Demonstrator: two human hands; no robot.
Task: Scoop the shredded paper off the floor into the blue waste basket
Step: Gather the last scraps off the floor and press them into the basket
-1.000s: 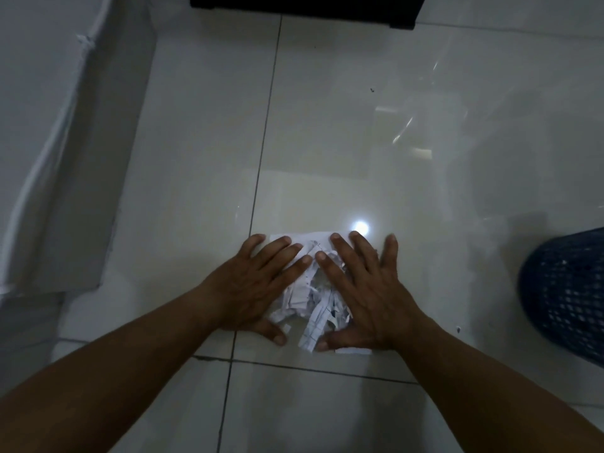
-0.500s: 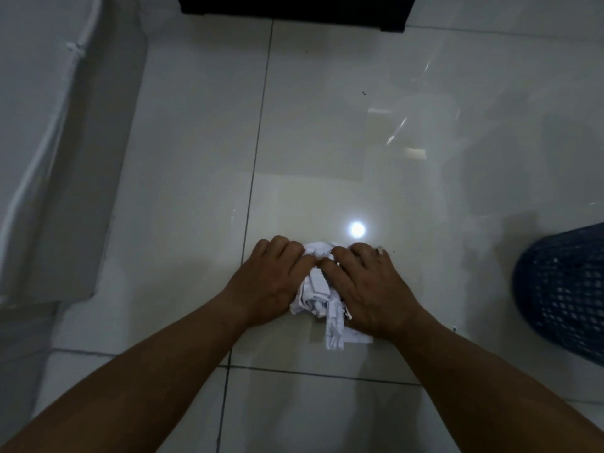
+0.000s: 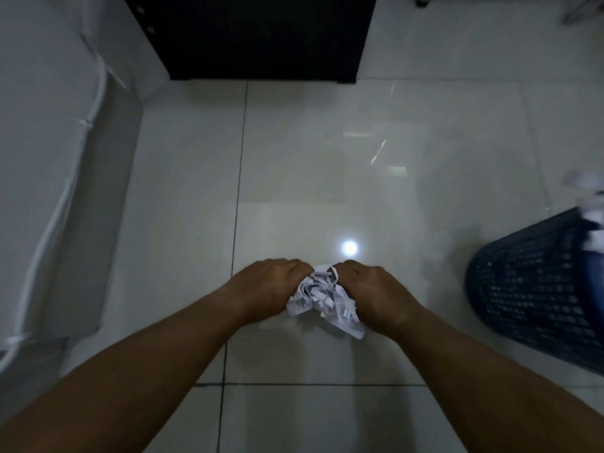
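Both hands are seen pressed inward on one bundle: the left hand (image 3: 271,289) is curled with its knuckles up against the left side of the shredded paper (image 3: 322,299), and the right hand (image 3: 376,292) is curled the same way against the right side, so that the paper is squeezed between them. Whether the bundle rests on the floor (image 3: 310,178) or is lifted just clear of it cannot be told. Pale, glossy square tiles with thin dark grout lines make up the floor, and a small round glare of light is reflected just beyond the hands. A black, flat-fronted piece of furniture (image 3: 258,34) is set at the far edge, and a pale grey surface (image 3: 49,158) with a white cord (image 3: 62,197) running down it fills the left side. The blue waste basket (image 3: 536,299) is placed well apart to the right of the hands; its wall is a plastic lattice of small square holes, and white scraps (image 3: 591,207) are seen at its rim, blurred. The paper itself is a crumpled white wad of narrow strips, with a few loose ends hanging toward the right wrist. Faint dark marks are carried on some strips, but no writing can be read.
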